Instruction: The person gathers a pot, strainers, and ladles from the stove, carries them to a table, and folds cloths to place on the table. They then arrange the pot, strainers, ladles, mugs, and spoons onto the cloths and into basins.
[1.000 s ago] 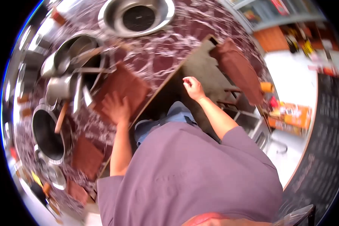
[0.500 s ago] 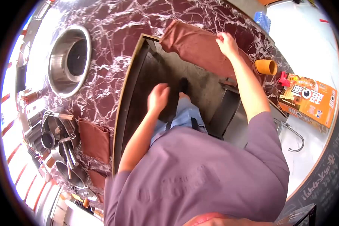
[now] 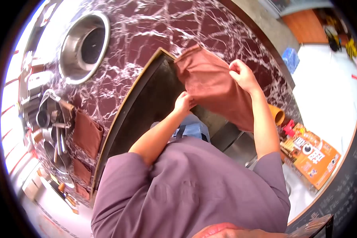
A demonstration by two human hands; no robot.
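Observation:
A brown cloth (image 3: 214, 83) spreads between my hands, partly over the marbled counter and partly hanging past its edge in front of me. My left hand (image 3: 184, 102) is closed on the cloth's near-left edge. At its far edge, my right hand (image 3: 244, 76) pinches the fabric between thumb and fingers. Creases run across the cloth's left part. A yellow-orange cup (image 3: 277, 114) lies on its side just right of the cloth, partly hidden by my right forearm.
A round metal basin (image 3: 69, 51) is set in the counter (image 3: 146, 27) at far left. Folded brown cloths (image 3: 87, 133) lie beside pans and utensils (image 3: 53, 119). An orange box (image 3: 313, 158) and a blue plastic item (image 3: 290, 60) are at right.
My left hand has moved up and right and taken hold of the cloth. The cloth has been pulled nearer, off the counter's edge. The view has shifted.

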